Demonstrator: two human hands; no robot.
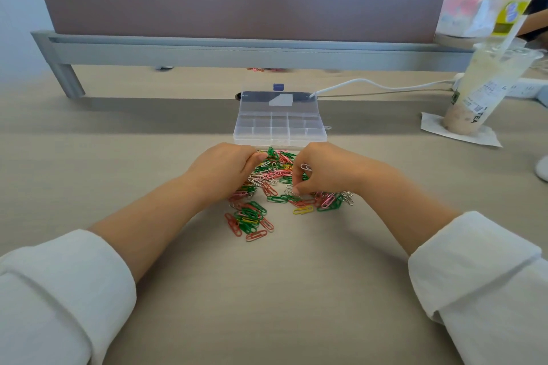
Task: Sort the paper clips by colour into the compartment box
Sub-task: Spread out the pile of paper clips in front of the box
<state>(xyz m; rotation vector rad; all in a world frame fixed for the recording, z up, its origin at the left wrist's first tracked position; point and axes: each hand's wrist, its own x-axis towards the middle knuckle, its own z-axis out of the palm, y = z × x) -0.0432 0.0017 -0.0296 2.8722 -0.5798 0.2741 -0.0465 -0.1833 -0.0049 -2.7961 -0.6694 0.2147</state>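
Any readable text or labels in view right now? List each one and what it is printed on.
"TEA": vertical dark letters low on the plastic drink cup.
Other small print and the sticker on the cup: too blurred to read.
Yellow packet behind the cup: blue logo, illegible.
Compartment box: pale sticker on its open lid, no text legible.

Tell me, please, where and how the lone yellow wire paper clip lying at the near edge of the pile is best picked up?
Pinch the yellow wire paper clip across its two long sides near the middle, coming from above. It lies flat on the beige table with bare surface on its near side, so fingertips probably fit there. The right hand is closest, though it seems to hold a silver clip already.
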